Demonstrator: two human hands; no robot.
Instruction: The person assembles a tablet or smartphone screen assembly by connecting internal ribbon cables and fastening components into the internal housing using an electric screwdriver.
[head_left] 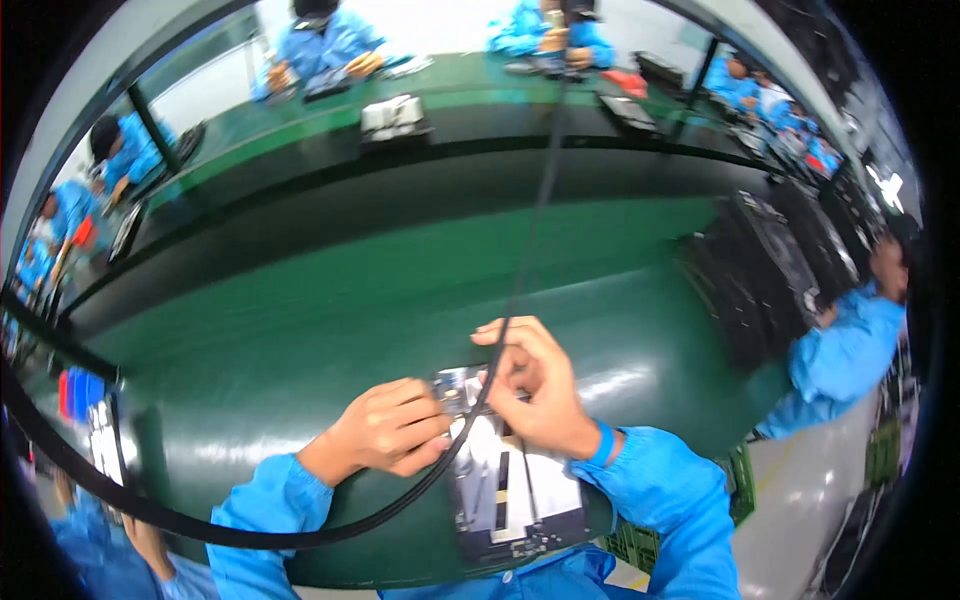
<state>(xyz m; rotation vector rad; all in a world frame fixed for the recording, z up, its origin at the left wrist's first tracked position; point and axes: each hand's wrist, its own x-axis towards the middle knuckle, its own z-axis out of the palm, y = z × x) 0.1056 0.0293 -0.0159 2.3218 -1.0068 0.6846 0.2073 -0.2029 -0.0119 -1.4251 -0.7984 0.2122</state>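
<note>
An opened tablet (548, 505), dark-framed with pale battery panels and a strip of circuit board at its upper end, lies on the green table close to my body. My left hand (392, 428) rests at its upper left edge with curled fingers; whatever they pinch is hidden. Over the upper right part of the tablet, my right hand (543, 392) bends its thumb and fingers together above the circuit board. Anything between those fingertips is too small to make out. A blue band (603, 443) circles my right wrist.
A black cable (400, 500) crosses the view before my hands. Stacked black trays (755, 285) stand at the right beside a blue-sleeved co-worker (845, 345). Green crates (635, 545) sit below the table's right edge. Across a dark shelf (330, 205), other people work; a tray of white parts (394, 115) lies there.
</note>
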